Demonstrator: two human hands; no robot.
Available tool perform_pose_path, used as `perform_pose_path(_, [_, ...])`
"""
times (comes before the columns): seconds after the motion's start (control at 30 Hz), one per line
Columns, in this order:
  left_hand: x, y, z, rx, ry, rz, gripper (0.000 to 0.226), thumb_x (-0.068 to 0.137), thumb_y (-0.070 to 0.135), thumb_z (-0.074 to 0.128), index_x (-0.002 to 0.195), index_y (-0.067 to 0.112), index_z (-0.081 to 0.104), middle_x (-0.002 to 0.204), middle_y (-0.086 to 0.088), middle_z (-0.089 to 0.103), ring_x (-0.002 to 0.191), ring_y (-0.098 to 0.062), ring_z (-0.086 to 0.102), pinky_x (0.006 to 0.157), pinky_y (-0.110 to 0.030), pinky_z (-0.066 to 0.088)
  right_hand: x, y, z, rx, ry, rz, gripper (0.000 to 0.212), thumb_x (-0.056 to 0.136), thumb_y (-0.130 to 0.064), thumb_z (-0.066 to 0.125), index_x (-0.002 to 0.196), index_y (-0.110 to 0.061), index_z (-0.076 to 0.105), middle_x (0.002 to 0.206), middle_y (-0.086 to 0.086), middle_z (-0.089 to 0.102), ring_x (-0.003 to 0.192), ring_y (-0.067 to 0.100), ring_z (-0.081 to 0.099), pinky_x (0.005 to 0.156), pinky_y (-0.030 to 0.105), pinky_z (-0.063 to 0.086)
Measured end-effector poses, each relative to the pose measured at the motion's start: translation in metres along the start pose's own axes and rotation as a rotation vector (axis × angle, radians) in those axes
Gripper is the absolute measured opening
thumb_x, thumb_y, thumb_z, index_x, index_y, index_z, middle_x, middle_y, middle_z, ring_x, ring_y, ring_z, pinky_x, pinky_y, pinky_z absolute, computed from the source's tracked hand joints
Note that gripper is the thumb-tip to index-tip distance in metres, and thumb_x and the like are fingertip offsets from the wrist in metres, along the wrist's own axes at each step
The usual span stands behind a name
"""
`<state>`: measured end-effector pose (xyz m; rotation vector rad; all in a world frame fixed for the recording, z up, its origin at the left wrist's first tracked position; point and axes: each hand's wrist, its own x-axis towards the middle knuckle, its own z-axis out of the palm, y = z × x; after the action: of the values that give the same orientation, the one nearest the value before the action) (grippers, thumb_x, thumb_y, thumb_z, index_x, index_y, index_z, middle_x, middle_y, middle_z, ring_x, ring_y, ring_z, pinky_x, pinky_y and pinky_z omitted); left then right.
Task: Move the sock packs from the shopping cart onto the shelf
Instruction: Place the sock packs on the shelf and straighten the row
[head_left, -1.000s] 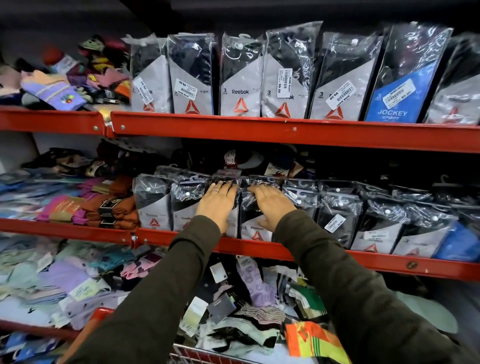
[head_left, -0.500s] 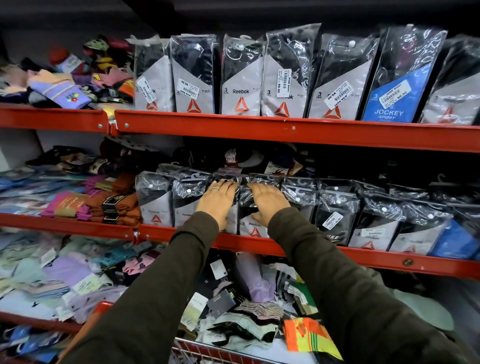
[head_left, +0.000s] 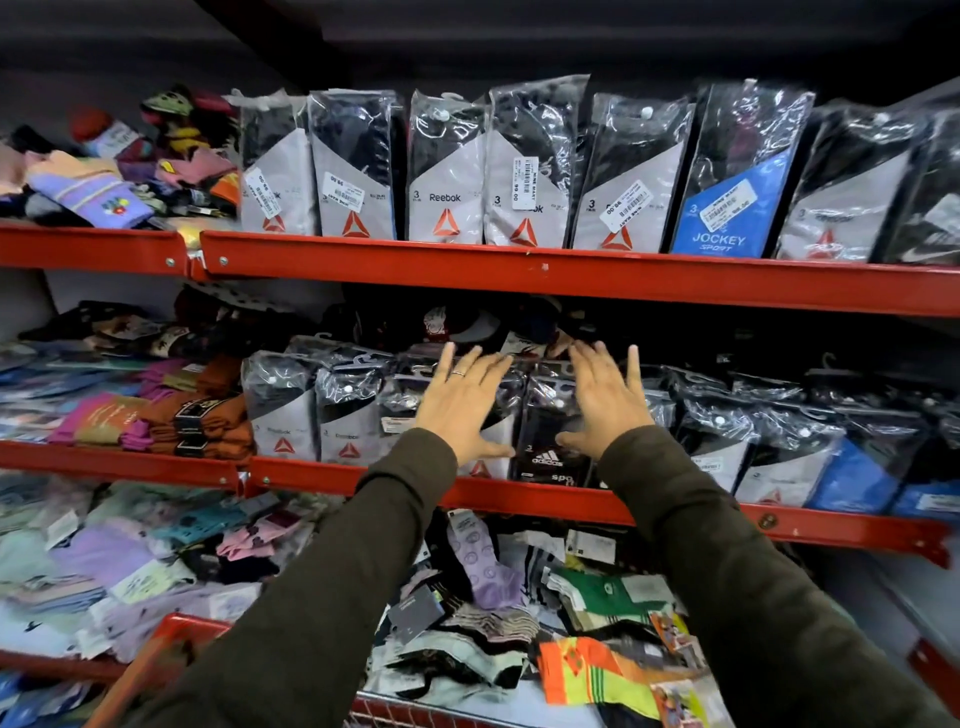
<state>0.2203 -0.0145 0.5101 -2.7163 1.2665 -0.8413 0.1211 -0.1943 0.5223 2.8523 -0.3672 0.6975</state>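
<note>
Plastic-wrapped sock packs stand in a row on the red middle shelf (head_left: 519, 496). My left hand (head_left: 462, 402) and my right hand (head_left: 602, 402) are both open, fingers spread, raised just in front of the row. Between them stands a black Adidas sock pack (head_left: 545, 431), with grey Reebok packs (head_left: 283, 410) to its left. Neither hand grips anything. The red rim of the shopping cart (head_left: 171, 631) shows at the bottom; what lies inside it is hidden by my sleeves.
The top shelf (head_left: 519, 270) carries more upright Reebok packs and a blue Jockey pack (head_left: 732, 182). Loose coloured socks are piled on the left of each shelf and across the bottom shelf (head_left: 467, 597). Blue packs (head_left: 847, 478) stand at the row's right.
Both hands lifted off the packs and moved apart, fingers now spread. A black Adidas pack is now uncovered between them. The camera view shifted slightly.
</note>
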Motion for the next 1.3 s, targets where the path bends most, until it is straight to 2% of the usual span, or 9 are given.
perform_pose_path(0.1, [0.019, 0.032, 0.001, -0.101, 0.030, 0.123, 0.112, 0.078, 0.069, 0.067, 0.159, 0.015, 0.011, 0.165, -0.002, 0.022, 0.155, -0.023, 0.014, 0.128, -0.045, 0.001, -0.004, 0.028, 0.000, -0.010, -0.066, 0.052, 0.120, 0.071, -0.047, 0.080, 0.155, -0.005, 0.006, 0.164, 0.010, 0.012, 0.154, 0.028, 0.003, 0.123, 0.053, -0.007])
perform_pose_path(0.2, [0.037, 0.058, 0.006, -0.120, 0.003, 0.171, 0.110, 0.080, 0.061, 0.070, 0.159, 0.011, 0.012, 0.165, -0.006, 0.022, 0.155, -0.025, 0.014, 0.128, -0.041, 0.004, -0.007, 0.047, 0.008, -0.020, -0.152, 0.069, 0.120, 0.072, -0.045, 0.081, 0.155, -0.004, 0.006, 0.164, 0.011, 0.014, 0.154, 0.029, 0.005, 0.124, 0.049, -0.003])
perform_pose_path(0.3, [0.052, 0.074, 0.012, -0.090, -0.057, 0.132, 0.114, 0.079, 0.054, 0.076, 0.158, 0.007, 0.009, 0.166, -0.010, 0.019, 0.155, -0.027, 0.014, 0.128, -0.040, 0.004, -0.012, 0.057, 0.019, -0.024, -0.190, 0.051, 0.116, 0.074, -0.043, 0.081, 0.155, -0.004, 0.006, 0.162, 0.013, 0.018, 0.153, 0.028, 0.010, 0.126, 0.044, 0.002])
perform_pose_path(0.4, [0.058, 0.082, 0.017, -0.066, -0.091, 0.099, 0.115, 0.077, 0.044, 0.082, 0.158, 0.006, 0.011, 0.164, -0.012, 0.023, 0.153, -0.028, 0.021, 0.128, -0.040, 0.007, -0.016, 0.060, 0.027, -0.051, -0.136, 0.016, 0.113, 0.075, -0.042, 0.080, 0.154, -0.004, 0.009, 0.160, 0.012, 0.025, 0.151, 0.027, 0.018, 0.126, 0.040, 0.006])
perform_pose_path(0.6, [0.057, 0.088, 0.024, -0.061, -0.028, 0.043, 0.101, 0.077, 0.028, 0.084, 0.154, 0.010, 0.022, 0.157, -0.009, 0.036, 0.145, -0.026, 0.036, 0.126, -0.036, 0.019, -0.017, 0.060, 0.029, -0.080, -0.094, -0.013, 0.105, 0.078, -0.036, 0.078, 0.154, -0.005, 0.012, 0.157, 0.012, 0.029, 0.147, 0.026, 0.027, 0.125, 0.037, 0.013])
perform_pose_path(0.73, [0.055, 0.083, 0.022, -0.088, -0.020, 0.050, 0.094, 0.078, 0.027, 0.084, 0.152, 0.011, 0.028, 0.154, -0.008, 0.040, 0.143, -0.025, 0.040, 0.123, -0.035, 0.026, -0.016, 0.063, 0.031, -0.097, -0.089, -0.030, 0.102, 0.079, -0.034, 0.078, 0.153, -0.006, 0.015, 0.155, 0.011, 0.032, 0.147, 0.025, 0.029, 0.124, 0.037, 0.015])
perform_pose_path(0.87, [0.055, 0.078, 0.018, -0.113, -0.032, 0.065, 0.091, 0.078, 0.029, 0.083, 0.150, 0.013, 0.030, 0.152, -0.006, 0.041, 0.138, -0.025, 0.047, 0.111, -0.037, 0.041, -0.016, 0.063, 0.029, -0.110, -0.102, -0.034, 0.101, 0.080, -0.036, 0.077, 0.153, -0.005, 0.015, 0.155, 0.012, 0.032, 0.145, 0.027, 0.031, 0.122, 0.037, 0.021])
perform_pose_path(1.13, [0.058, 0.094, 0.008, 0.003, -0.038, 0.009, 0.091, 0.077, 0.031, 0.085, 0.149, 0.009, 0.034, 0.147, -0.009, 0.045, 0.131, -0.026, 0.051, 0.101, -0.039, 0.052, -0.014, 0.062, 0.031, -0.111, -0.088, -0.034, 0.095, 0.080, -0.034, 0.077, 0.151, -0.004, 0.021, 0.149, 0.012, 0.039, 0.141, 0.027, 0.037, 0.121, 0.037, 0.026])
perform_pose_path(1.3, [0.056, 0.089, 0.009, -0.015, -0.035, 0.025, 0.086, 0.078, 0.033, 0.083, 0.147, 0.010, 0.036, 0.147, -0.006, 0.043, 0.131, -0.024, 0.051, 0.096, -0.038, 0.055, -0.014, 0.063, 0.032, -0.102, -0.094, -0.031, 0.093, 0.080, -0.032, 0.077, 0.150, -0.006, 0.022, 0.148, 0.011, 0.040, 0.141, 0.027, 0.037, 0.121, 0.037, 0.026])
